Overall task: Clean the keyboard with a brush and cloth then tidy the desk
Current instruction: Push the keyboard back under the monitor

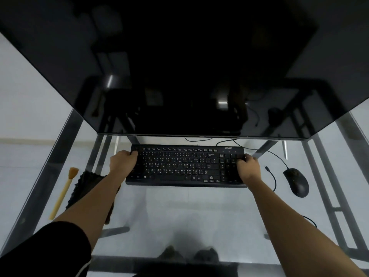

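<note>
Both hands, left hand [122,161] and right hand [248,166], clamp fingers round the keyboard [184,166] ends; rigid, light, best lifted there.

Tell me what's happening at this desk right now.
A person stands at a glass desk and grips a black keyboard at both ends, the left hand on its left end and the right hand on its right. The brush and dark cloth lie at the left, in neither hand. A mouse sits at the right.
</note>
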